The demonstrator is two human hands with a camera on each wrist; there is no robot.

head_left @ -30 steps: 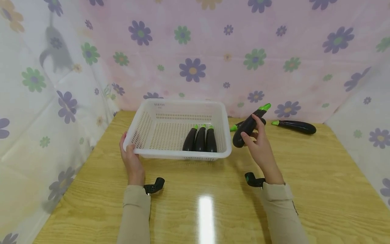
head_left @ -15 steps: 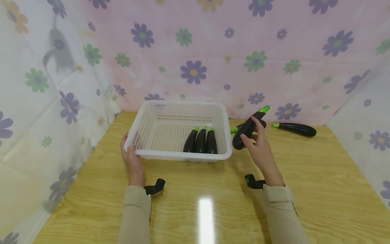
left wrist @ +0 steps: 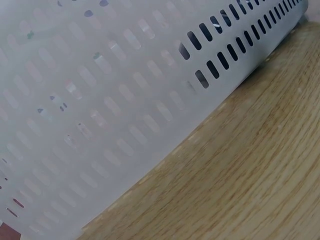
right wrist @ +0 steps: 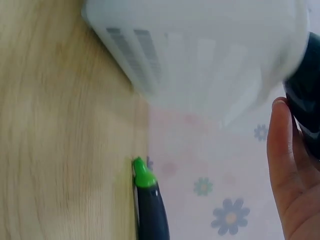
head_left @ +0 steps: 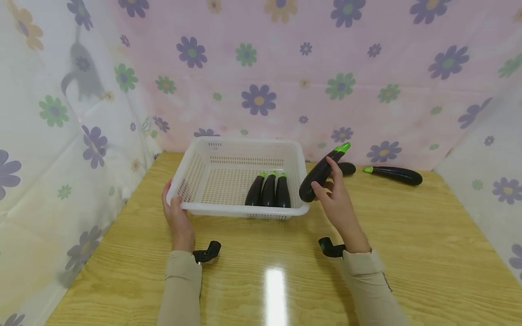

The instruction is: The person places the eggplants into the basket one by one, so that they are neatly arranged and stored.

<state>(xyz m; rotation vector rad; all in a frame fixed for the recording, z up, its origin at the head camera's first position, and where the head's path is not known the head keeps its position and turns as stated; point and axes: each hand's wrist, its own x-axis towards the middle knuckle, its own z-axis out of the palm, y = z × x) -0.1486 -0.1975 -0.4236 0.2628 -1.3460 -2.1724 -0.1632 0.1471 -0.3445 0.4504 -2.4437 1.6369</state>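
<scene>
A white slotted plastic basket (head_left: 240, 210) stands on the wooden table, with three dark eggplants (head_left: 268, 190) side by side in its right part. My left hand (head_left: 178, 219) grips the basket's front left corner, thumb over the rim. In the left wrist view the basket's slotted wall (left wrist: 125, 110) fills much of the picture. My right hand (head_left: 338, 203) holds another eggplant (head_left: 319, 174) between thumb and fingers, tilted with its green stem up and right. This eggplant overlaps the basket's right rim in the head view. The right wrist view shows its dark body (right wrist: 306, 90) beside the basket.
Behind the held eggplant lies another eggplant (head_left: 346, 169) on the table, partly hidden; its green stem end (right wrist: 144, 175) shows in the right wrist view. One more eggplant (head_left: 393, 174) lies farther right. A flowered cloth (head_left: 302, 68) hangs at the table's back and sides.
My right hand has moved left with the eggplant, from beside the basket to over its right rim. The left hand keeps its grip on the corner.
</scene>
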